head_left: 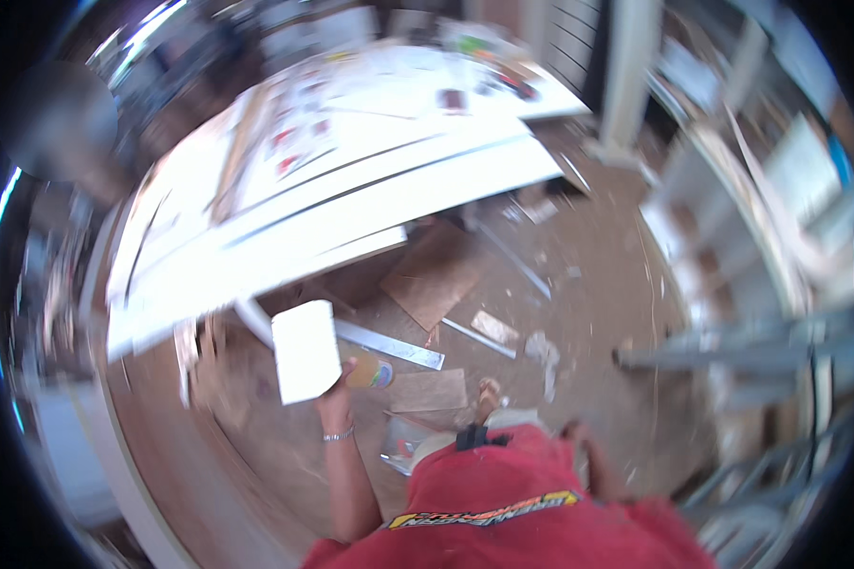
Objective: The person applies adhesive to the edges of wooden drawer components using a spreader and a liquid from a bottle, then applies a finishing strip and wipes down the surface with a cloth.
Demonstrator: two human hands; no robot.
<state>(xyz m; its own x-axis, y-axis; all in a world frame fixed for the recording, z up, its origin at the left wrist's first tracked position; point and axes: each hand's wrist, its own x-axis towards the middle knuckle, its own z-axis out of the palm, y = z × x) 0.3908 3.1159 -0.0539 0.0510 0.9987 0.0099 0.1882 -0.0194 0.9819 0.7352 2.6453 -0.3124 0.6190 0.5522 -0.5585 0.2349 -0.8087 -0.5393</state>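
Observation:
A small white board [306, 351] with clipped corners stands up from my left hand [335, 398], whose fingers are closed round its lower right edge. Just right of that hand is a yellowish container [370, 373] with a bluish end; I cannot tell whether it touches the fingers or lies beyond them. A bracelet circles the left wrist. My right hand [577, 438] hangs low beside my body, partly hidden by the red shirt [493, 474] and smeared, so its fingers do not show clearly.
Ahead stands a large table with white panels [351, 199], with small red items and tools on top. Offcuts litter the floor, among them a brown sheet [436, 275] and a pale strip [389, 343]. Grey metal bars [731, 356] and leaning boards [693, 199] are at the right.

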